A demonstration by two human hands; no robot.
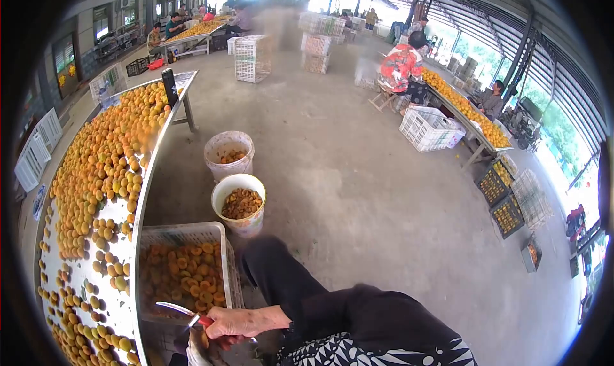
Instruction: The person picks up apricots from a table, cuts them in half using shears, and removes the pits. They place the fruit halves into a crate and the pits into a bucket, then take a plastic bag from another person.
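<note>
- Right hand [246,321]: closed round the red handle of a knife [178,310]. Curved blade points left, towards the surface's long metal edge, at its near end.
- Left hand [197,353]: only a pale shape at the bottom of the frame, just under the knife. Grip cannot be told.
- Crate [220,235]: white plastic, just beyond the knife, set against the surface's long edge. Holds cut orange fruit pieces.
- Surface [114,216]: long, pale top, runs away to the far left. Whole orange fruit [96,168] lies thick towards the far end, thinner and scattered at the near end.
- Near bucket [240,222]: on the floor [358,200] just past the crate, brown scraps inside.
- Far bucket [228,164]: just behind the first, a few orange bits in it.
- Person in a red patterned top [401,65]: seated well apart across the floor, at a second surface [470,129] loaded with orange fruit.
</note>
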